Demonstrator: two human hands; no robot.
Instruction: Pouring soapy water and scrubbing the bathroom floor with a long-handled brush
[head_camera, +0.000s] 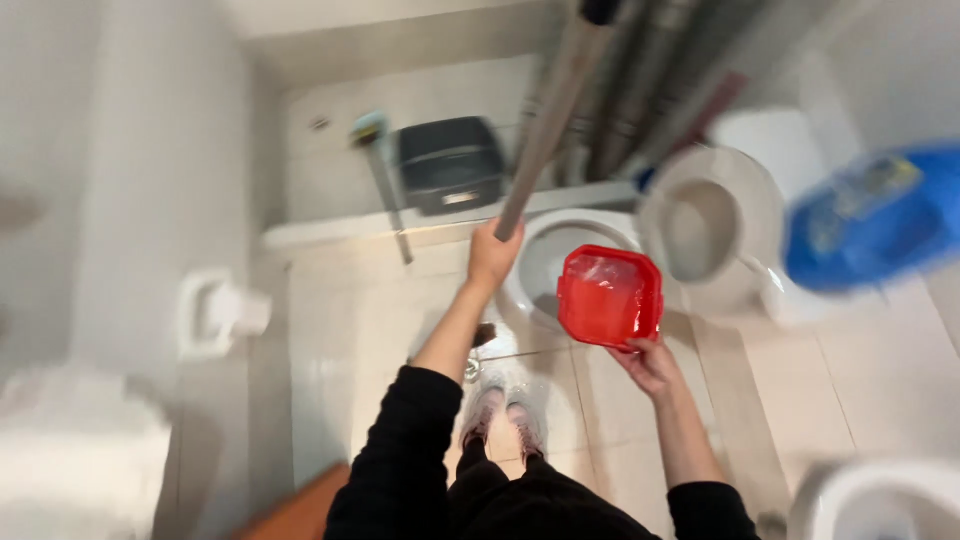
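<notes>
My left hand (492, 255) grips the grey metal pole (548, 120) of a long-handled tool, which rises toward the camera. My right hand (650, 365) holds a red square bucket (610, 297) from below, with clear water inside. The bucket hangs over the front edge of a white toilet bowl (548, 262), whose seat and lid (712, 225) are raised. Both sleeves are black and pushed up. My feet (505, 415) stand on the wet tiled floor (340, 340) just before the bowl.
A dark bin (452, 165) and a brush with a teal head (372, 135) stand on a raised ledge behind the toilet. A blurred blue container (872, 215) is at right. A toilet roll holder (222, 312) hangs on the left wall. Another white basin rim (880, 500) shows bottom right.
</notes>
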